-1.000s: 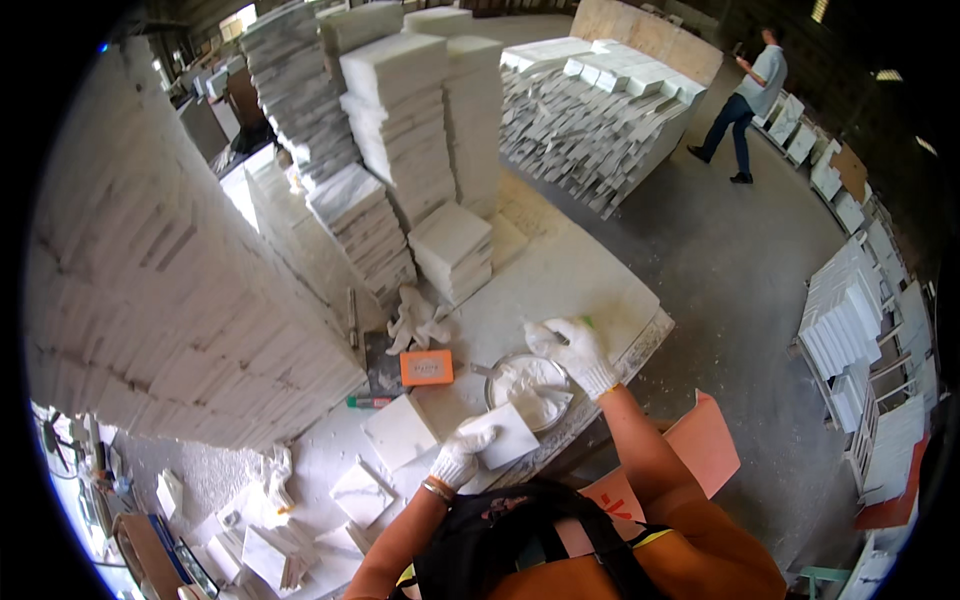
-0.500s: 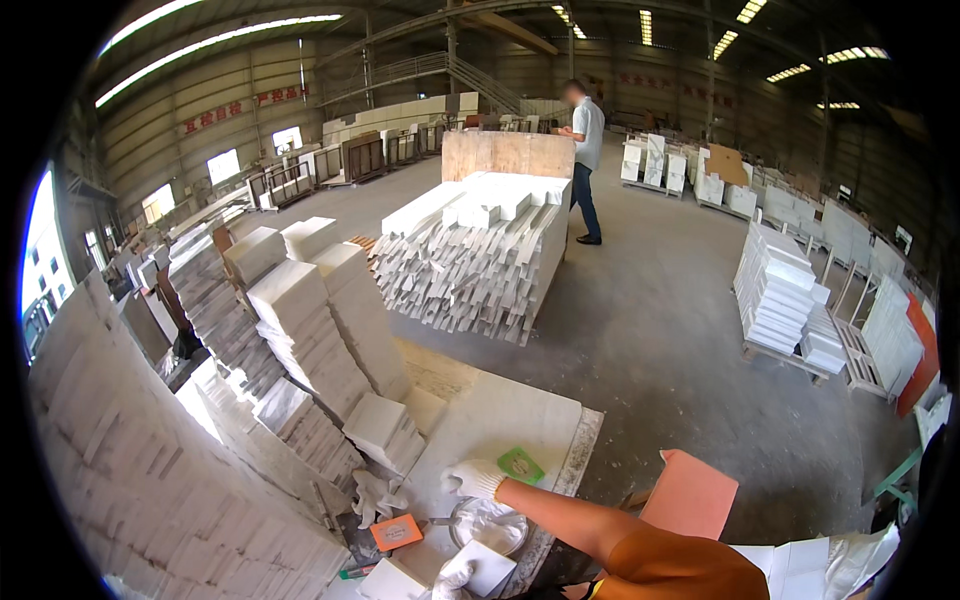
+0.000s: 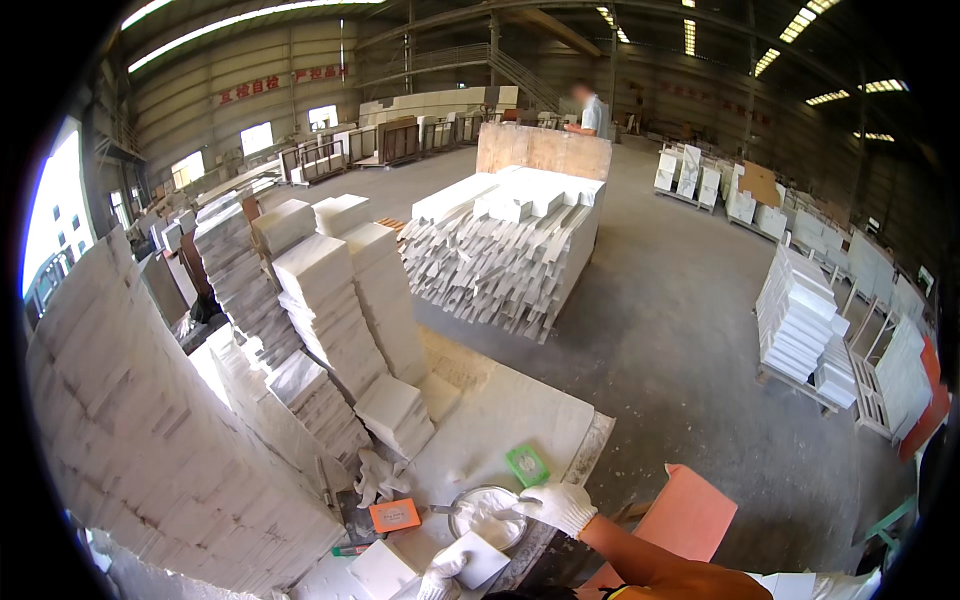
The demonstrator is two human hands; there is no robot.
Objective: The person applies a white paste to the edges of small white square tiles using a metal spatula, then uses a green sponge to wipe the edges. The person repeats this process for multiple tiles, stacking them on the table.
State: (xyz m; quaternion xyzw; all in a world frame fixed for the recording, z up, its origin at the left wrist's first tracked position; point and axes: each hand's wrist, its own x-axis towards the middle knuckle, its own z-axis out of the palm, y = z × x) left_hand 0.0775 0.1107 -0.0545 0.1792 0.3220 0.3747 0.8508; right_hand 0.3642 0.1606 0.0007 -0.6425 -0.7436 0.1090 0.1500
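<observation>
My left hand (image 3: 441, 577), in a white knit glove, grips the edge of a square white tile (image 3: 474, 560) at the table's near side. My gloved right hand (image 3: 556, 507) is over the right rim of a round bowl (image 3: 486, 547) of white paste. Its fingers are pressed together; what they hold, if anything, is too small to make out. A flat tool handle (image 3: 440, 509) rests on the bowl's left rim. Beyond my right hand lies a green box (image 3: 527, 464); left of the bowl lies an orange box (image 3: 395, 515). A small white lump (image 3: 456, 476) sits on the tabletop.
Stacked stone tiles (image 3: 325, 300) rise along the table's left side, with a crumpled glove (image 3: 378, 478) in front. Another white tile (image 3: 383, 570) lies left of my left hand. Ahead stands a pallet of stone strips (image 3: 490, 260); a person (image 3: 590, 115) is behind its wooden board.
My right hand has moved right and nearer, from the tabletop to the bowl's rim; the white lump now shows there. The view has shifted, and the board now hides the person's legs.
</observation>
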